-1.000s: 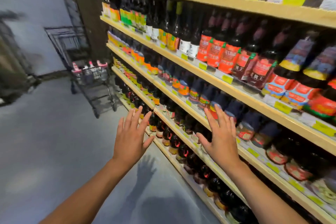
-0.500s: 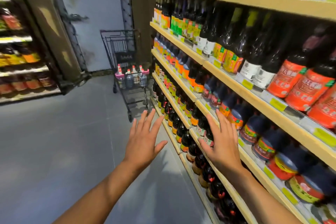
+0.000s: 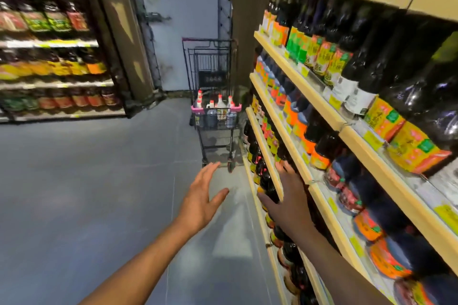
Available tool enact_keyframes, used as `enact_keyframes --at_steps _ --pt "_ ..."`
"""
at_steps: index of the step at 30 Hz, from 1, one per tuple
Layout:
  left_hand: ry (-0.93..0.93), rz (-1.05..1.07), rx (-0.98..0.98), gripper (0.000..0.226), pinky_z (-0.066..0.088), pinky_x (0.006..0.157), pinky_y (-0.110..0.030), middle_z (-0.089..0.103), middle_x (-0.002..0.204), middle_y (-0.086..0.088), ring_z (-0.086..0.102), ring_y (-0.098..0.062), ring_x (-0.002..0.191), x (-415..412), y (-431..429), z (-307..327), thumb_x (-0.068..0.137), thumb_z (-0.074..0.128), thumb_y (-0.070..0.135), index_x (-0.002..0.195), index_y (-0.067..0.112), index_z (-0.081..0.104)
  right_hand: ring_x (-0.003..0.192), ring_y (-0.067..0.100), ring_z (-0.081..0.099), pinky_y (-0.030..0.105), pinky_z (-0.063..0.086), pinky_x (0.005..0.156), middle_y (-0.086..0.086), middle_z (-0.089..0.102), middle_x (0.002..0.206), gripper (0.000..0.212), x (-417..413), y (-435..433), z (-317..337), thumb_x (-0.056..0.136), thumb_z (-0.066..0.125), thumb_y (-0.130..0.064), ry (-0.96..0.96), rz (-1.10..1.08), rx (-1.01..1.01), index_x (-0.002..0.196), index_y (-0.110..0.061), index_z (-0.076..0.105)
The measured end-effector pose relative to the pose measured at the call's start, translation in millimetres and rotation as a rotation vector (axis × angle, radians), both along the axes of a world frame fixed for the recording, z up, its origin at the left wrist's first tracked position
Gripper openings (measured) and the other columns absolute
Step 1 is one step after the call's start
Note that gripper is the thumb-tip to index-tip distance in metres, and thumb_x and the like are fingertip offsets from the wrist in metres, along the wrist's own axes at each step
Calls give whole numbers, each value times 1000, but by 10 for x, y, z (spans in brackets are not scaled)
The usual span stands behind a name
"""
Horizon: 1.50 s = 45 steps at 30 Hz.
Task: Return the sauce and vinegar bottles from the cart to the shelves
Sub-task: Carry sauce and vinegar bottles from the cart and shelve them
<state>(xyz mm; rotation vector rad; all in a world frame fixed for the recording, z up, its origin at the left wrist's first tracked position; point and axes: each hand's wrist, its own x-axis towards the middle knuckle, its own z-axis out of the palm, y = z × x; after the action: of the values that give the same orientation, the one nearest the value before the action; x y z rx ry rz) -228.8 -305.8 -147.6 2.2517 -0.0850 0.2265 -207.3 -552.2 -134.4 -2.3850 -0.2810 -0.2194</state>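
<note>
Both hands empty, fingers spread: left hand (image 3: 201, 196) lower centre, right hand (image 3: 288, 199) beside tan wooden shelves (image 3: 319, 100) at right. White red-capped bottles (image 3: 218, 106) stand in black wire cart (image 3: 215, 131), centre frame.

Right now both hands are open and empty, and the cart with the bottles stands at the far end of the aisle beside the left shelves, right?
Not quite: the head view shows the cart beside the right shelves, not the left. Left hand and right hand are open and empty.
</note>
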Motion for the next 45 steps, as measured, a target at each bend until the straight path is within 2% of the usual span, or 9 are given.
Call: enact_keyframes --at_steps 4,8,11,15,23,26,31,34,45 --pt "81 54 -224 54 39 108 -30 45 141 18 45 -4 133 601 189 -103 95 67 32 131 61 38 139 -21 3 24 15 114 -21 14 162 76 661 337 -14 94 66 -44 154 50 206 157 -37 24" --pt "162 81 -359 45 45 96 -22 49 130 32 52 -8 128 1363 527 -154 96 65 29 122 57 43 147 6 27 36 29 118 -18 30 156 61 1441 709 3 98 61 -42 367 41 469 153 -38 34" --pt "169 96 -403 39 46 94 -23 52 129 31 57 -11 123 1983 808 -159 97 65 26 119 54 48 136 7 38 32 34 109 -14 40 149 51 1993 978 79 101 55 -38 492 5 651 150 -36 40" --pt "198 87 -428 33 48 95 -28 56 130 20 58 -7 117 2763 1060 -168 99 62 24 117 50 51 134 10 46 42 34 118 -8 47 148 46 2682 1198 42 102 52 -38 571 -46 782 147 -33 46" --pt "261 97 -360 32 48 98 -27 58 127 18 56 -5 120 4078 1345 -308 98 62 30 127 42 54 135 9 47 45 34 118 -13 49 144 48 3995 1430 -166 100 54 -37 606 -78 806 147 -31 47" --pt "263 115 -373 32 49 82 -12 60 128 6 60 -1 103 4621 1440 -326 99 62 24 129 32 54 131 11 48 45 36 117 -10 51 141 46 4595 1526 -258 101 54 -32 603 -89 808 147 -27 48" --pt "254 166 -357 29 46 109 -34 62 130 13 58 0 119 5489 1683 -306 97 61 35 125 35 57 135 17 47 35 40 105 -4 50 145 46 5667 1743 -442 101 55 -28 622 -70 769 146 -21 48" --pt "235 216 -365 26 47 102 -20 63 127 13 59 9 112 5944 1843 -280 100 60 20 119 38 57 137 22 48 36 40 103 2 51 147 42 6244 1937 -573 101 56 -25 662 -67 803 143 -21 50" --pt "267 232 -402 26 41 88 0 61 125 17 54 17 111 7395 2663 -491 102 56 21 128 26 57 122 17 54 41 39 111 -1 56 134 37 7833 2811 -726 106 45 -32 743 -123 815 142 -24 49"
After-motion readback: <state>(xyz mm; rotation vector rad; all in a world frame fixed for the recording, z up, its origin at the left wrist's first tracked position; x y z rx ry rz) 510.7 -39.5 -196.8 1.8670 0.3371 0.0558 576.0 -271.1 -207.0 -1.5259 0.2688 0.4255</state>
